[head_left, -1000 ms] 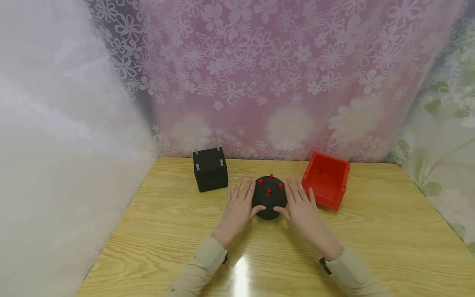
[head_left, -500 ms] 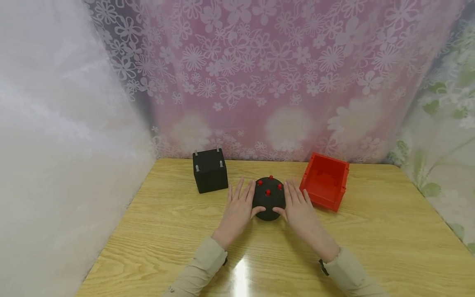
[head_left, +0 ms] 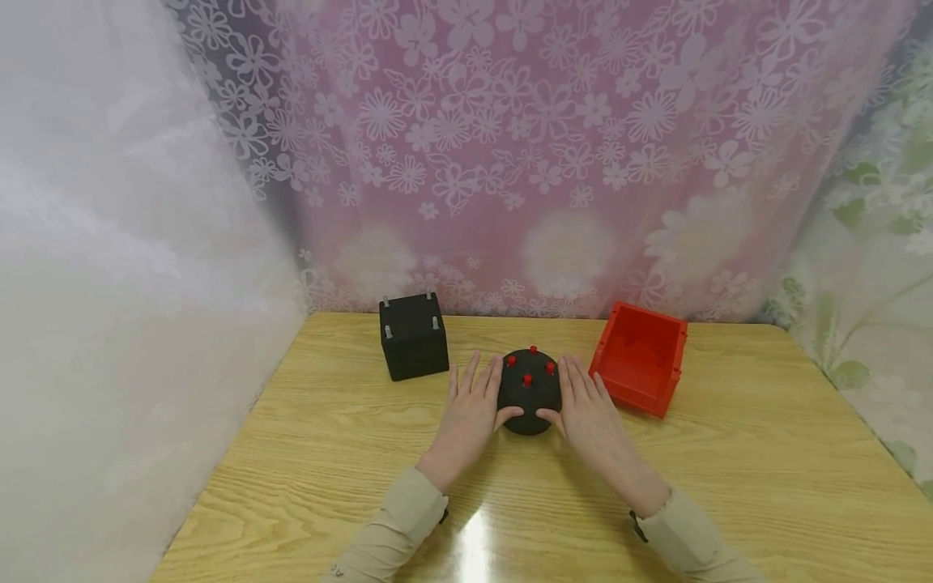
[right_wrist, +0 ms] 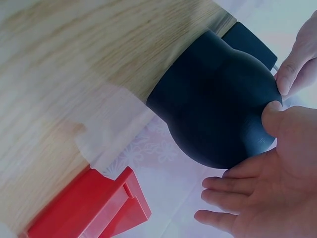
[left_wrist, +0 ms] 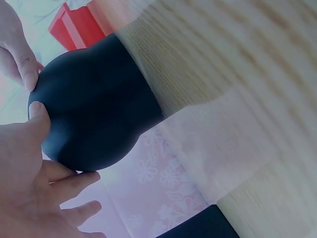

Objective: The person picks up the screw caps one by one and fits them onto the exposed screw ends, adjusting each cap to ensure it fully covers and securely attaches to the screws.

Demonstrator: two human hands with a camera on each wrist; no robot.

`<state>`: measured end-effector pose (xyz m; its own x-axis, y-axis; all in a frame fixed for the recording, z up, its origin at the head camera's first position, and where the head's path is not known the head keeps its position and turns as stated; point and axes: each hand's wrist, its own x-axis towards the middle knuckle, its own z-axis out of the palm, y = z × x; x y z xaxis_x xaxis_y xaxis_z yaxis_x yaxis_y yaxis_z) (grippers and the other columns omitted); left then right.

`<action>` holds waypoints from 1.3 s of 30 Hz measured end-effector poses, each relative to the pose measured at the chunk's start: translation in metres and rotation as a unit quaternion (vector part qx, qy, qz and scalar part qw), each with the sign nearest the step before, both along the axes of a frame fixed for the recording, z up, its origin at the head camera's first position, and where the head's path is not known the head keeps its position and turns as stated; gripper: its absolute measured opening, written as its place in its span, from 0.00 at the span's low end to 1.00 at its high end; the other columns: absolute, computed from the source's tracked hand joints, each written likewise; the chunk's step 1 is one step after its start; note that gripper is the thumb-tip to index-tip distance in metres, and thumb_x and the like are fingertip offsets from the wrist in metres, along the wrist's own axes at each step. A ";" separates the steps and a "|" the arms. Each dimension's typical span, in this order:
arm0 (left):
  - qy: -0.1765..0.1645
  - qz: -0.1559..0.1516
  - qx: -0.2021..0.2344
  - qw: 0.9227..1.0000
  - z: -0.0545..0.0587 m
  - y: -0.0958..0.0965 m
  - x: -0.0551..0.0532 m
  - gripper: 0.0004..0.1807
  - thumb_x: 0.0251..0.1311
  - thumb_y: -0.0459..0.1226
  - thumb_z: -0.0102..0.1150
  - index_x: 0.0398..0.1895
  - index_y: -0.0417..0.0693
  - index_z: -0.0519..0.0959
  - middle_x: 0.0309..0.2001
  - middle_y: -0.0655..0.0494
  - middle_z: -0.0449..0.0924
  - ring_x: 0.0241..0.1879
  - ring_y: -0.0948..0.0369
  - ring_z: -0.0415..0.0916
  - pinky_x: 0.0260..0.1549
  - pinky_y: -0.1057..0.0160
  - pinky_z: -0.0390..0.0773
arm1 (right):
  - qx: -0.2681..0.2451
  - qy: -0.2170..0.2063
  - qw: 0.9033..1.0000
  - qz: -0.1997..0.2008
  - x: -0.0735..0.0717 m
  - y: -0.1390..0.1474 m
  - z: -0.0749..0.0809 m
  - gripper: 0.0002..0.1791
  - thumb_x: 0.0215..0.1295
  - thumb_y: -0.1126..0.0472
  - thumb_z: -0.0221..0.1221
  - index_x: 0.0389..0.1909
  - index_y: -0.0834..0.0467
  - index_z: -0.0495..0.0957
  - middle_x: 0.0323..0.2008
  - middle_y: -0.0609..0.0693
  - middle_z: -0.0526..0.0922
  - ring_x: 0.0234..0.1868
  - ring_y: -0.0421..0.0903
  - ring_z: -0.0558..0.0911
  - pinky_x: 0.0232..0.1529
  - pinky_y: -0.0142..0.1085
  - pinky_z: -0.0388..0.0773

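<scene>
A black rounded object (head_left: 530, 413) with a ball-like upper part and a flat-ended base stands upright on the table, several red pegs on its top. My left hand (head_left: 466, 417) lies along its left side and my right hand (head_left: 594, 421) along its right, both with fairly straight fingers. In the left wrist view the left thumb and fingertips touch the black ball (left_wrist: 94, 104). The right wrist view has the right thumb and index finger against the ball's surface (right_wrist: 223, 109), the other fingers spread apart. In both wrist views the pegs are hidden.
At the back left of the wooden table (head_left: 328, 453) stands a black box (head_left: 414, 344) with several grey pins on top. An open red bin (head_left: 641, 356) sits close beyond my right hand. A flowered curtain (head_left: 547, 162) hangs behind the table's far edge.
My right hand's outer fingers have drawn slightly inward, toward the black rounded object. The left hand and the object look nearly still.
</scene>
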<state>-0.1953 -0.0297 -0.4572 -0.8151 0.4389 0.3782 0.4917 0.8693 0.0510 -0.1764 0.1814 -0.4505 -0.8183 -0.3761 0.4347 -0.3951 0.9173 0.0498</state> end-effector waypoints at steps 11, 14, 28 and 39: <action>0.009 0.008 -0.006 1.000 0.000 0.003 -0.003 0.46 0.68 0.61 0.50 0.79 0.39 0.58 0.74 0.47 0.65 0.77 0.44 0.53 0.73 0.37 0.55 | 0.009 -0.005 1.000 -0.007 -0.003 -0.001 0.001 0.49 0.65 0.43 0.65 0.71 0.77 0.62 0.69 0.71 0.68 0.69 0.64 0.71 0.68 0.60 0.67; 0.009 0.010 -0.007 1.000 0.000 0.003 -0.004 0.46 0.69 0.61 0.50 0.79 0.39 0.58 0.74 0.47 0.66 0.77 0.44 0.52 0.73 0.37 0.55 | 0.005 -0.004 1.000 -0.006 -0.004 -0.001 0.002 0.49 0.65 0.43 0.65 0.71 0.77 0.62 0.69 0.71 0.68 0.69 0.64 0.71 0.68 0.60 0.68; -0.001 0.024 -0.013 1.000 0.001 0.005 -0.012 0.47 0.68 0.61 0.49 0.80 0.41 0.56 0.74 0.49 0.65 0.78 0.46 0.50 0.73 0.38 0.54 | 0.008 0.012 1.000 -0.004 -0.014 -0.002 0.002 0.48 0.64 0.43 0.66 0.70 0.77 0.63 0.67 0.71 0.71 0.67 0.65 0.73 0.66 0.60 0.70; -0.018 0.023 -0.007 1.000 0.003 0.007 -0.020 0.46 0.69 0.61 0.48 0.80 0.41 0.55 0.76 0.49 0.63 0.78 0.46 0.50 0.74 0.38 0.53 | 0.014 0.015 1.000 -0.005 -0.021 -0.001 0.000 0.49 0.64 0.43 0.65 0.69 0.78 0.63 0.67 0.72 0.70 0.68 0.65 0.72 0.66 0.59 0.70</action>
<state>-0.2149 -0.0226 -0.4543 -0.8475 0.4055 0.3426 0.4494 0.8916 0.0562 -0.1978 0.1805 -0.4509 -0.8090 -0.3798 0.4486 -0.3830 0.9196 0.0878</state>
